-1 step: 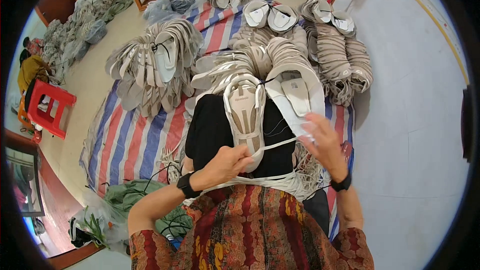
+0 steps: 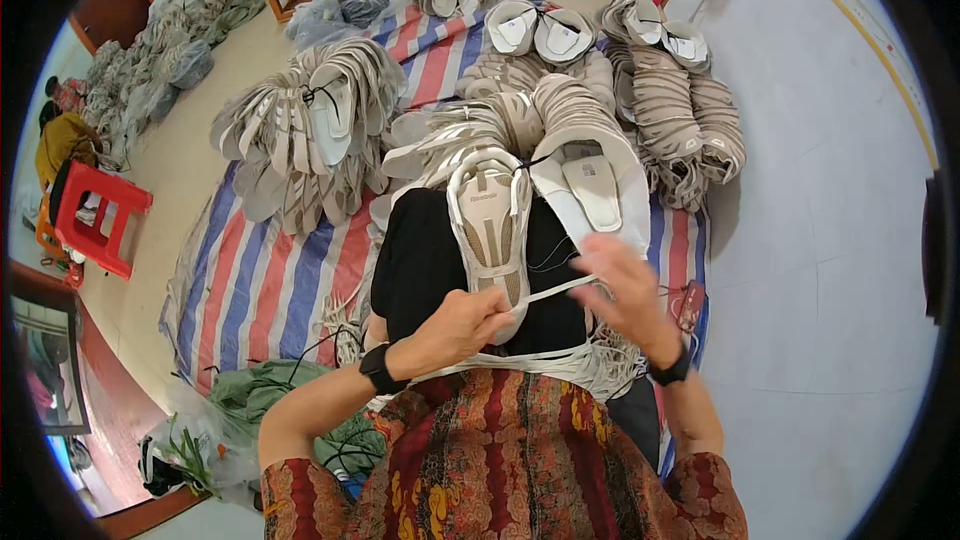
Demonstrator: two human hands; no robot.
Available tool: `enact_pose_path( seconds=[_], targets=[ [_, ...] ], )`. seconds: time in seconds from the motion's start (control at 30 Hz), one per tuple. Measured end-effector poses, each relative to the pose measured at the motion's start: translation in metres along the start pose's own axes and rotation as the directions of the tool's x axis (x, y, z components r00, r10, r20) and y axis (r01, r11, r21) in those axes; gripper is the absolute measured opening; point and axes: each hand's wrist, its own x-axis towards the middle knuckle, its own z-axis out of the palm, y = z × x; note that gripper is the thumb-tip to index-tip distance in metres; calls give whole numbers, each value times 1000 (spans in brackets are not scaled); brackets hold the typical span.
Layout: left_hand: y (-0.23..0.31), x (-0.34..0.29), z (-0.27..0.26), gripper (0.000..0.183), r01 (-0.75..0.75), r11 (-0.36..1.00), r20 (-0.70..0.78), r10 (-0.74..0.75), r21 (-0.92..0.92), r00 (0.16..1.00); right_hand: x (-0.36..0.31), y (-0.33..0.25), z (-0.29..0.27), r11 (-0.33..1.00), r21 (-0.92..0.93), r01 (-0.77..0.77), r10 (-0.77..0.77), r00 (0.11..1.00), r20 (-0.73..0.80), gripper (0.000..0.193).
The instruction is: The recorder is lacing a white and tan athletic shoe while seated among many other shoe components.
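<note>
A beige and white shoe upper (image 2: pixel 489 215) lies over the black cloth on my lap, its tongue facing up. My left hand (image 2: pixel 462 326) is closed on the toe end of this upper. From there a white shoelace (image 2: pixel 560 290) runs taut to the right. My right hand (image 2: pixel 625 290), somewhat blurred, is closed on its far end, the fingertips partly smeared. Beside the upper sits another upper with a white insole-shaped piece (image 2: pixel 592 190), joined to it by a black tie. Stacks of nested uppers (image 2: pixel 580 105) continue behind both.
Several bundles of uppers (image 2: pixel 310 120) stand on a striped sheet (image 2: pixel 270 290). Loose white laces (image 2: pixel 610 365) lie across my lap. A red stool (image 2: pixel 102 218) and a seated person (image 2: pixel 66 145) are at the far left. Green cloth (image 2: pixel 265 390) and a plastic bag lie at lower left.
My right hand has moved slightly left, toward the upper, with the shoelace. My left hand stays almost in place on the toe end.
</note>
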Motion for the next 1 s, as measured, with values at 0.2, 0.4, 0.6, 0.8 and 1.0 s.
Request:
enact_pose_path(
  seconds=[0.2, 0.4, 0.6, 0.8, 1.0],
  targets=[
    [5, 27, -5, 10, -108, 989, -148, 123, 105, 981, 21, -13, 69, 772, 510, -379, 279, 924, 263, 27],
    [-38, 52, -48, 25, 12, 926, -356, 133, 378, 925, 21, 23, 76, 654, 518, -551, 427, 834, 349, 18],
    [-62, 80, -62, 30, -8, 942, -255, 99, 335, 962, 13, 43, 88, 746, 384, -544, 469, 839, 276, 13],
    [-64, 84, -79, 30, 44, 926, -203, 35, 376, 979, 19, 38, 87, 734, 384, -561, 489, 828, 275, 10],
    [-55, 69, -61, 25, 59, 926, -334, 75, 374, 940, 27, 33, 98, 825, 335, -454, 422, 891, 170, 12]
  ],
)
